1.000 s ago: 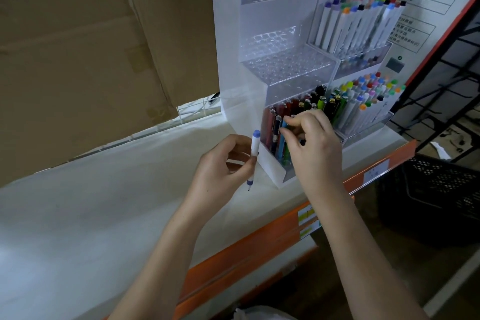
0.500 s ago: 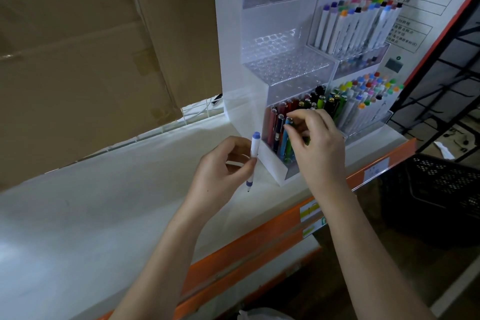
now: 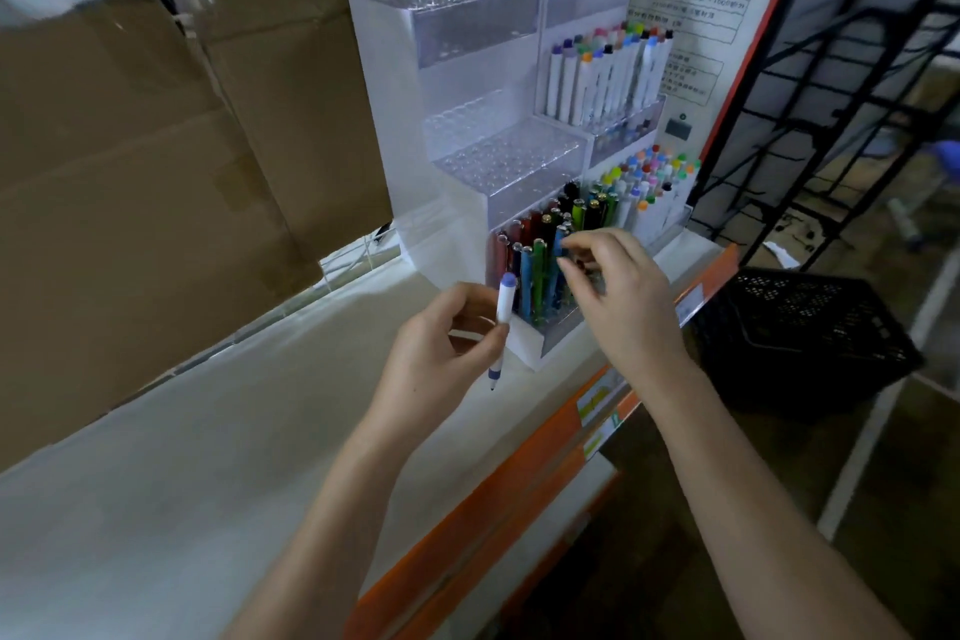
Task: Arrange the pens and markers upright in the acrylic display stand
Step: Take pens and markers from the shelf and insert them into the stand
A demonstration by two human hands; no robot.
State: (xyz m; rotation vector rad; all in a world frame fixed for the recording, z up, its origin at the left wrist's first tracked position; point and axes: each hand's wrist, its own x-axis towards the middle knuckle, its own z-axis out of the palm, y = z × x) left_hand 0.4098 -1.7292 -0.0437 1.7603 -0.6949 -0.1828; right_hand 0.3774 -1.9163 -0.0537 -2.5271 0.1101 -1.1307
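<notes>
A tiered clear acrylic display stand (image 3: 395, 120) stands on the white shelf (image 3: 208, 457). Its bottom left tier holds several coloured pens (image 3: 537, 270) upright; white markers with coloured caps (image 3: 608, 73) fill the right tiers. The upper left tiers hold nothing. My left hand (image 3: 441, 359) holds a white pen with a blue cap (image 3: 503, 322) upright, just left of the stand's front corner. My right hand (image 3: 618, 296) hovers over the bottom pen row, fingertips pinched near the top of a blue pen; whether it grips one is unclear.
Large cardboard boxes (image 3: 145, 161) stand behind the shelf on the left. The shelf has an orange front edge (image 3: 498, 489). A black plastic crate (image 3: 810, 333) sits on the floor at the right, beside a black wire rack (image 3: 852, 83).
The view has shifted so the stand sits lower and more of its top shows. My right hand has drawn slightly right along the pen row. My left hand still holds the blue-capped pen.
</notes>
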